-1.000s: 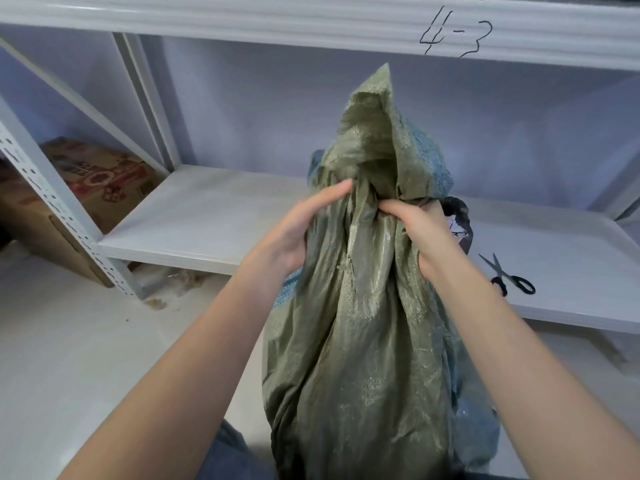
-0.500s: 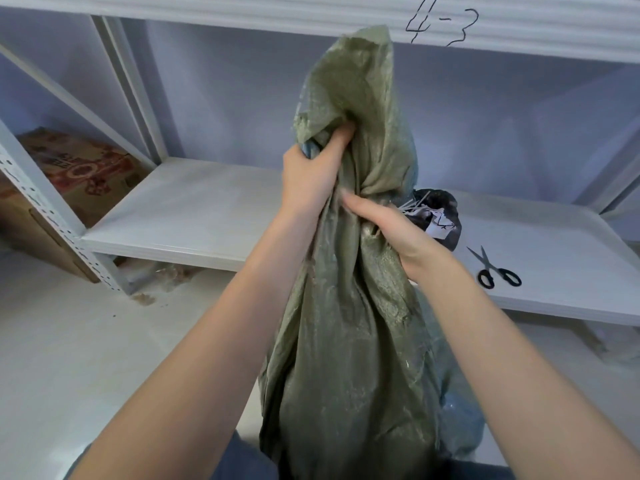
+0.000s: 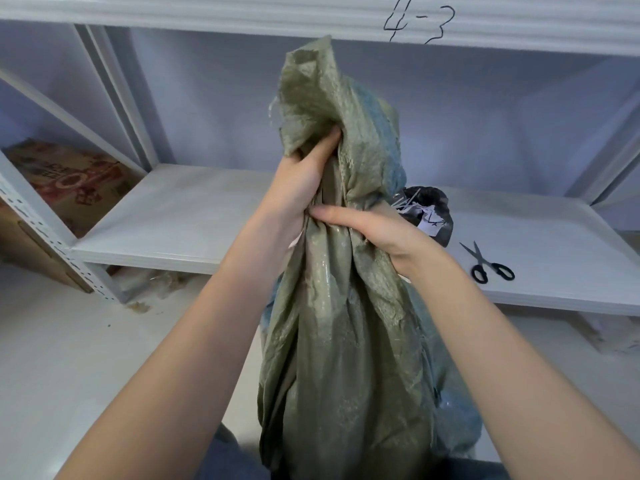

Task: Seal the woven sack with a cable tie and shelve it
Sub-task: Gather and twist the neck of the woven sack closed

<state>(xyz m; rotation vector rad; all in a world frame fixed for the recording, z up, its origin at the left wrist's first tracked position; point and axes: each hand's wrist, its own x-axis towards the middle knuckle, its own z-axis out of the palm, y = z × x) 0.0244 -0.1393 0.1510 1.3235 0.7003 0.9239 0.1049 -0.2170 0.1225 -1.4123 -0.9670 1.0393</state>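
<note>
An olive-green woven sack (image 3: 341, 344) stands upright in front of me, its top bunched into a neck. My left hand (image 3: 304, 183) grips the gathered neck from the left, fingers reaching up into the loose mouth. Just below it, my right hand (image 3: 375, 230) wraps the neck from the right, thumb pressed across the front. The floppy open top (image 3: 313, 81) rises above both hands. Behind the sack a black bag (image 3: 431, 213) with white cable ties and paper scraps sits on the white shelf (image 3: 194, 223).
Black-handled scissors (image 3: 486, 263) lie on the shelf to the right. A printed cardboard box (image 3: 59, 188) stands at the far left behind the perforated upright (image 3: 41, 233). The beam above is marked "4-3" (image 3: 417, 20). White floor lies below.
My left hand climbed from the side of the sack up to the neck and closed on it. My right hand shifted just below it. The gathered neck is tighter.
</note>
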